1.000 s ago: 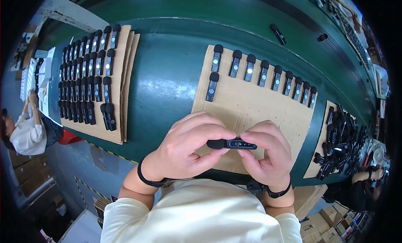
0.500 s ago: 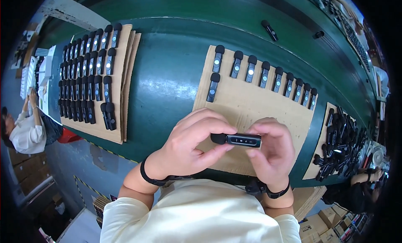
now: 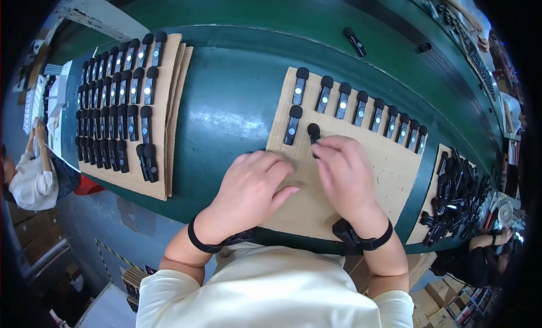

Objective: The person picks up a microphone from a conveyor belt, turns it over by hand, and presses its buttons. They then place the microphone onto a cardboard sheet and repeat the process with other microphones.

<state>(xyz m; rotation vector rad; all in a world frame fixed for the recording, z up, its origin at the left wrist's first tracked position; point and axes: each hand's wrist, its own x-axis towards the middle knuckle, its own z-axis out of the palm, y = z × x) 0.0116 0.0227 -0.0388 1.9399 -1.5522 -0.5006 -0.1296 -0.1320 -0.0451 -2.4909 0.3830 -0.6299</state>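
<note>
A small black microphone with a foam tip is pinched by its lower end between the thumb and fingers of my right hand. It is at the cardboard sheet in front of me, just right of a microphone that starts a second row. Whether it touches the sheet I cannot tell. Above it, several like microphones form a row along the sheet's far edge, with lit round spots on their bodies. Over the sheet's left edge, my left hand holds nothing, its thumb apart from the bent fingers.
At the left, stacked cardboard carries several rows of the same microphones. A loose heap of black microphones covers another sheet at the right. Farther back on the green table lie a single microphone and a small black piece. Other people sit at both sides.
The microphone, held between both hands before, is now in my right hand alone and has moved away from me toward the rows. My left hand has let go of it.
</note>
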